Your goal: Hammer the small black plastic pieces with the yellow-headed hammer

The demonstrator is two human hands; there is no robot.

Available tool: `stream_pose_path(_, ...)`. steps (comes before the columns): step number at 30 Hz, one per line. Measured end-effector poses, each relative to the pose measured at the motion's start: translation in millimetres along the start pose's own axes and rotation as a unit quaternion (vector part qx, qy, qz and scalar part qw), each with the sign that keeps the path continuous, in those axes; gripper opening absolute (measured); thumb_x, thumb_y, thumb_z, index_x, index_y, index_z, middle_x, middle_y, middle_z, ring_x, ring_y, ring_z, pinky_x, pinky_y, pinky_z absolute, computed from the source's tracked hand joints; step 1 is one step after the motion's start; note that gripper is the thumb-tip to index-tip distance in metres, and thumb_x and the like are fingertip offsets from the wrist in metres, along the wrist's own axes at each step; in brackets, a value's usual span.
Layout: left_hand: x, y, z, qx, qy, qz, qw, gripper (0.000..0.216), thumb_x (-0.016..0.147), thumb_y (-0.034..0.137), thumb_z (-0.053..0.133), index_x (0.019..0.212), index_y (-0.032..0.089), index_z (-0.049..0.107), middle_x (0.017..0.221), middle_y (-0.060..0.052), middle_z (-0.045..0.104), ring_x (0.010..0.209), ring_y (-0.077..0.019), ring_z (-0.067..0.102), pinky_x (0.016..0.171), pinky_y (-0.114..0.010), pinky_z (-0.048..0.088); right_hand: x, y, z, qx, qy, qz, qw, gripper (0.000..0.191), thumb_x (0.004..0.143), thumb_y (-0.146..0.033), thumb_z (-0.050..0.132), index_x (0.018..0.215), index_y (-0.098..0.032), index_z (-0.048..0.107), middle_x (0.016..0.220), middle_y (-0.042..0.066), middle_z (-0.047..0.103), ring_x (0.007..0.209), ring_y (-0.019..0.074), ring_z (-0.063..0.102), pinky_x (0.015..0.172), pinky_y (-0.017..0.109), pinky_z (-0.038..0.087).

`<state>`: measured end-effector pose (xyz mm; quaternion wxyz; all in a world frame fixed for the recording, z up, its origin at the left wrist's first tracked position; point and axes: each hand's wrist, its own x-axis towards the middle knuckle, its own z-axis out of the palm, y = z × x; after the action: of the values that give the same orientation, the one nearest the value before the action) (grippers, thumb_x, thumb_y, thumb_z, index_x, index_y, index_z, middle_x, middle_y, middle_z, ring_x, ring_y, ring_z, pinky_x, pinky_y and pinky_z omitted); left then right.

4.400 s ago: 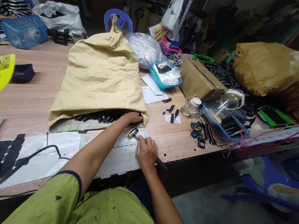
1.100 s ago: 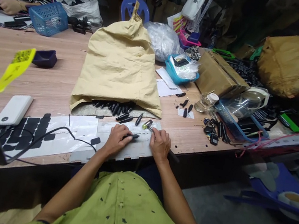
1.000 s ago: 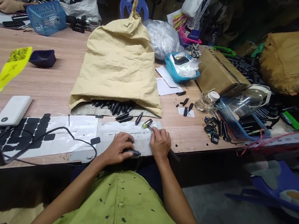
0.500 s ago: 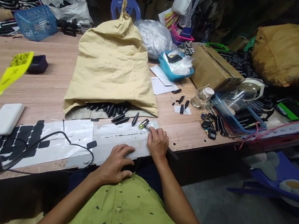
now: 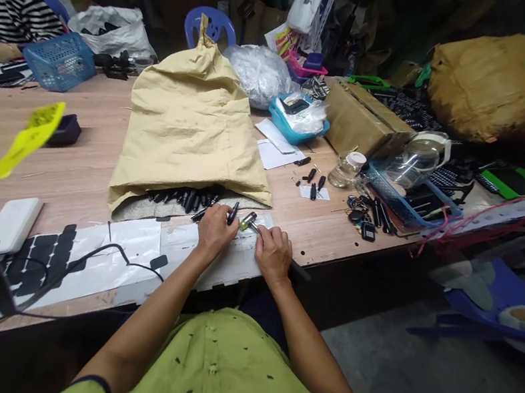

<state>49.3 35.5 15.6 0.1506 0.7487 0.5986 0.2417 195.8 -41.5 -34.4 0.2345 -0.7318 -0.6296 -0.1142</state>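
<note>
in the head view, the one view you have here, your left hand (image 5: 216, 232) is at the far edge of the pale board (image 5: 230, 263), with your fingers and thumb about one slim black piece (image 5: 233, 212). you look about to take it up, or just taking it; i cannot tell whether your fingers have closed on it. the piece lies just left of the head of the small hammer (image 5: 249, 220) and on the near side of the mouth of the cream cloth sack (image 5: 193, 130), where a heap of black pieces (image 5: 191, 199) shows.

your right hand (image 5: 274, 255) is wrapped firmly around the hammer's handle, its head pointing far and left, the dark butt sticking out to the near right.

so the step in hand seems to be picking out a single piece while the hammer stays ready. the next move, i judge, calls for a light pinch of fingers and thumb, then a lift clear of the hammer head, which is very near your thumb. hold the right hand steady meanwhile, and mind the loose pieces just left of your fingers, partly hidden by your hand.
</note>
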Motion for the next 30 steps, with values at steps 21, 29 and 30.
stream_pose_path(21,-42,-78,-7,-0.065,-0.012,0.02,0.998,0.013,0.081,0.026,0.074,0.093,0.026,0.076,0.088,-0.003,0.069,0.089,-0.0245,0.064,0.084,-0.037,0.053,-6,4,2,0.003,0.015,-0.003,1.0,0.028,0.094,-0.016,0.056,0.113,-0.025,0.074,0.091,0.006,0.06,0.086,0.0222,0.046,0.074,0.031,0.032)
stream_pose_path(29,-43,-71,-3,-0.08,-0.022,0.008,0.996,0.02,0.077,0.021,0.077,0.096,0.025,0.075,0.091,-0.002,0.07,0.09,-0.0238,0.063,0.084,-0.038,0.052,-6,10,2,0.007,0.013,-0.001,1.0,0.027,0.094,-0.016,0.058,0.113,-0.024,0.075,0.09,0.006,0.062,0.086,0.0212,0.049,0.072,0.031,0.034)
stream_pose_path(30,-42,-70,-3,-0.078,-0.029,0.005,0.996,0.018,0.078,0.02,0.077,0.095,0.026,0.075,0.091,-0.002,0.07,0.09,-0.0238,0.063,0.084,-0.038,0.051,-5,12,2,0.012,0.008,0.003,1.0,0.027,0.093,-0.016,0.058,0.113,-0.024,0.075,0.09,0.006,0.062,0.086,0.0212,0.051,0.072,0.031,0.035)
